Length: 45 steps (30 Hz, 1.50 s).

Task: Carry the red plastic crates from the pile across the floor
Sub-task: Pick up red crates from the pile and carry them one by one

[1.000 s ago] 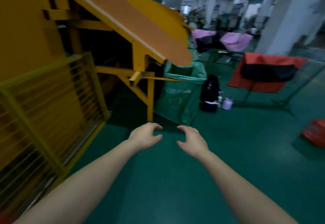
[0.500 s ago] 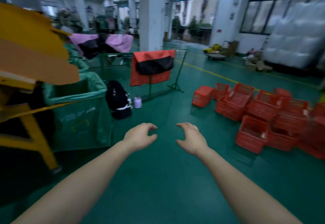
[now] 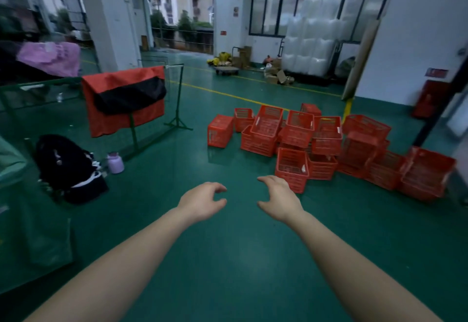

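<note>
We held both bare arms out ahead of us over the green floor [image 3: 228, 258]. Our left hand [image 3: 201, 201] and right hand [image 3: 278, 200] hovered side by side, apart, palms down. The fingers [image 3: 266, 179] of each were loosely curled and spread wide around nothing.

The pile of red plastic crates [image 3: 326, 142] sat on the floor ahead and to our right, well beyond both hands. The crates lay jumbled, some stacked and some tilted, so we could not count them; those at the back were partly hidden. The nearest crate [image 3: 291, 169] stood just past our right hand in the view, not touched.

To our left, a rack [image 3: 177, 109] carried a red and black cloth [image 3: 124, 99]. A black bag [image 3: 68, 167] and a small pink bottle [image 3: 115, 163] sat near its foot. A green sack [image 3: 25, 233] was cut off by the left edge. The far left background was blurred.
</note>
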{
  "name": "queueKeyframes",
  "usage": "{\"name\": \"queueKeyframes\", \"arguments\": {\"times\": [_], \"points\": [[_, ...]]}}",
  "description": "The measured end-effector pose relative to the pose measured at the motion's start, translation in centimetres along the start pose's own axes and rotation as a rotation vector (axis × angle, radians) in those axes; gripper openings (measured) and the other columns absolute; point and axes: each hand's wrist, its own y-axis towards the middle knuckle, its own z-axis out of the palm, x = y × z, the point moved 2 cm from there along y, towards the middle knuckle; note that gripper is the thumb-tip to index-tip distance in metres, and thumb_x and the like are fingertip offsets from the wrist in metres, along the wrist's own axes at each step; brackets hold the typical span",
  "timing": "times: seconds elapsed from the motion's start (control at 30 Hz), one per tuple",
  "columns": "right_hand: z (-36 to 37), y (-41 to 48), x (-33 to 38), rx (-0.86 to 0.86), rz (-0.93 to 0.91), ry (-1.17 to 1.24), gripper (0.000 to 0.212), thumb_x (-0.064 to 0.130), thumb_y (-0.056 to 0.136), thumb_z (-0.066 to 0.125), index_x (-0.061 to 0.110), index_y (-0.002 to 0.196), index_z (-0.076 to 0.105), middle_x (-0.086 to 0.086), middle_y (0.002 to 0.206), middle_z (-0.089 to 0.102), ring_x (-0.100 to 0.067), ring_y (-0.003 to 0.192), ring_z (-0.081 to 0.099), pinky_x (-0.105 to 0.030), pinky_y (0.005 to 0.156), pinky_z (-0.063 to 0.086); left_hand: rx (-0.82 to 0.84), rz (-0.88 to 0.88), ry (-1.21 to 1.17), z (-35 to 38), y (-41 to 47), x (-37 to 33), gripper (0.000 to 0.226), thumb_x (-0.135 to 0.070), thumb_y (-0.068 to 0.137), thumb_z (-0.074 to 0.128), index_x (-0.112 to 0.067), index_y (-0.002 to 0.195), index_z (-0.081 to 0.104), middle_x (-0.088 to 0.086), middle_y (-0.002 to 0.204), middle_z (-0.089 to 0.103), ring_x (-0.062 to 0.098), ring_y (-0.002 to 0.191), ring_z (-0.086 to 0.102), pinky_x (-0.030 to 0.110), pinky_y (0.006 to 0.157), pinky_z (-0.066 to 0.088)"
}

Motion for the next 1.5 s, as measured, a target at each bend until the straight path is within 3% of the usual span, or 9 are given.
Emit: {"name": "queueKeyframes", "arguments": {"times": [0.5, 0.8, 1.23, 1.5], "points": [[-6.6, 27.9, -15.1, -0.067, 0.121, 0.002, 0.072, 0.029, 0.081, 0.066, 0.022, 0.147, 0.037, 0.001, 0.15, 0.038, -0.02, 0.14, 0.029, -0.038, 0.113, 0.033, 0.023, 0.126, 0.01, 0.3, 34.3, -5.7, 0.044, -0.043, 0.09, 0.053, -0.031, 0.133, 0.052, -0.011, 0.137, 0.053, 0.008, 0.124, 0.052, 0.03, 0.098, 0.046], [-5.6, 45.1, -19.9, -0.025, 0.142, -0.04, 0.074, 0.031, 0.083, 0.066, 0.023, 0.148, 0.034, 0.0, 0.152, 0.035, -0.02, 0.143, 0.026, -0.038, 0.114, 0.032, 0.059, 0.155, 0.005, 1.0, 52.9, -2.8, 0.046, -0.041, 0.09, 0.054, -0.031, 0.134, 0.051, -0.01, 0.138, 0.053, 0.009, 0.125, 0.051, 0.031, 0.099, 0.045], [-5.4, 72.2, -25.0, -0.113, 0.325, 0.012, 0.071, 0.03, 0.086, 0.065, 0.022, 0.149, 0.032, 0.0, 0.152, 0.035, -0.019, 0.142, 0.027, -0.038, 0.112, 0.034, 0.15, 0.294, -0.041, -1.1, 84.8, 1.6, 0.045, -0.043, 0.085, 0.057, -0.031, 0.128, 0.056, -0.012, 0.131, 0.059, 0.007, 0.118, 0.057, 0.033, 0.099, 0.047], [-5.1, 86.3, -32.3, -0.109, 0.408, 0.022, 0.072, 0.03, 0.085, 0.064, 0.021, 0.148, 0.033, -0.002, 0.15, 0.038, -0.022, 0.14, 0.031, -0.039, 0.112, 0.034, 0.217, 0.37, -0.035, 1.6, 101.3, 1.2, 0.043, -0.039, 0.086, 0.058, -0.03, 0.129, 0.056, -0.011, 0.132, 0.059, 0.008, 0.118, 0.057, 0.033, 0.098, 0.048]]}}
